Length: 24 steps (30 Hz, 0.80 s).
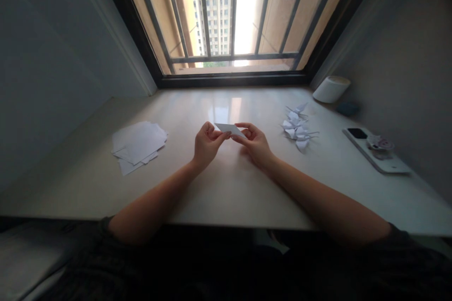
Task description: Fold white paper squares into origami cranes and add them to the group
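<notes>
A small folded white paper (229, 129) is held just above the pale table (226, 188) at its middle. My left hand (205, 145) pinches its left end with closed fingers. My right hand (254, 143) grips its right end, fingers curled round the fold. Both forearms reach in from the near edge. A loose stack of white paper sheets (138, 146) lies to the left of my left hand. Several folded white paper cranes (297, 126) lie in a cluster to the right of my right hand.
A white roll (331, 89) sits at the back right corner beside a small dark object (348, 108). A phone (375, 150) with something small on it lies at the right. A barred window (229, 19) rises behind the table, with walls on both sides.
</notes>
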Each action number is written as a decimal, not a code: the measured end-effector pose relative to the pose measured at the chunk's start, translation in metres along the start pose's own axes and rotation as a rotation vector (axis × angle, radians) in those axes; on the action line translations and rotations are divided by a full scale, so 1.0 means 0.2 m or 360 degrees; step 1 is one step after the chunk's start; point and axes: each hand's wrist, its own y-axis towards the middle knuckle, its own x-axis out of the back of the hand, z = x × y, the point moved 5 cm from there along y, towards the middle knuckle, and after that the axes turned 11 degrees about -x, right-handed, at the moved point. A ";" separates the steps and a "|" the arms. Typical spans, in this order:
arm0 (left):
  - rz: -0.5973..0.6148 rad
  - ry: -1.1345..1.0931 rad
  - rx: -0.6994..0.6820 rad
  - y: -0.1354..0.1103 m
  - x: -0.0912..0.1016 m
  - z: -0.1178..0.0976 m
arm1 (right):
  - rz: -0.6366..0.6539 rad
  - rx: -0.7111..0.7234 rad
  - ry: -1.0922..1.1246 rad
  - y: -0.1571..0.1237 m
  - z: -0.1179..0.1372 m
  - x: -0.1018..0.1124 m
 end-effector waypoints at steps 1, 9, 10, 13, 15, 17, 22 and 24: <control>0.0009 -0.0039 0.0006 0.00 0.00 0.00 | 0.0012 -0.0002 0.0003 0.00 0.00 0.00; -0.0109 -0.0108 0.0044 0.02 0.02 0.01 | 0.0095 -0.0012 0.0008 0.03 0.01 0.02; -0.0108 -0.0104 0.0030 0.02 0.02 0.01 | 0.0046 -0.0030 0.0005 0.03 0.00 0.03; -0.0081 -0.0093 -0.0011 0.03 0.02 0.02 | -0.0037 -0.0047 0.0038 0.04 -0.01 0.05; -0.0056 -0.0090 0.0004 0.03 0.02 0.03 | -0.0029 -0.0035 0.0075 0.04 -0.01 0.05; -0.0042 -0.0078 0.0039 0.02 0.02 0.04 | -0.0009 -0.0034 0.0099 0.04 -0.02 0.05; -0.0012 -0.0039 0.0045 0.02 0.03 0.05 | 0.0012 -0.0037 0.0037 0.04 -0.02 0.04; -0.0009 -0.0070 0.0031 0.02 0.03 0.04 | 0.0020 -0.0050 0.0001 0.04 -0.03 0.04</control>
